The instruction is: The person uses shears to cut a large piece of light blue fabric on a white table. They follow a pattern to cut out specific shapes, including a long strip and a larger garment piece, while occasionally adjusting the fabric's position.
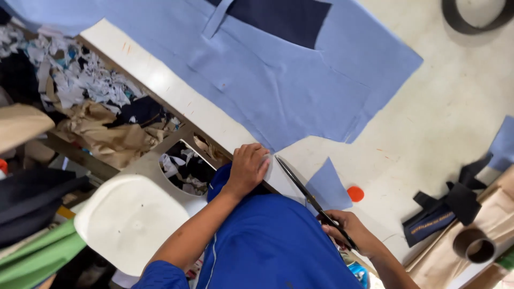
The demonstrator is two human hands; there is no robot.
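My left hand (248,167) rests with curled fingers at the near edge of the white cutting table (444,107), pressing on a pale scrap beside the tip of the scissors. My right hand (350,230) grips the handles of long black scissors (302,187), whose blades point up-left toward the left hand. A large light blue fabric piece (267,80) lies spread on the table, with a dark navy piece (284,16) on its top part. A small light blue cut-off (326,187) lies just right of the blades.
An orange round chalk (355,194) sits near the cut-off. Dark straps and a navy band (444,208) lie at the right, near a tape roll (474,245). Fabric scraps (91,91) pile below the table at left, beside a white stool seat (128,219).
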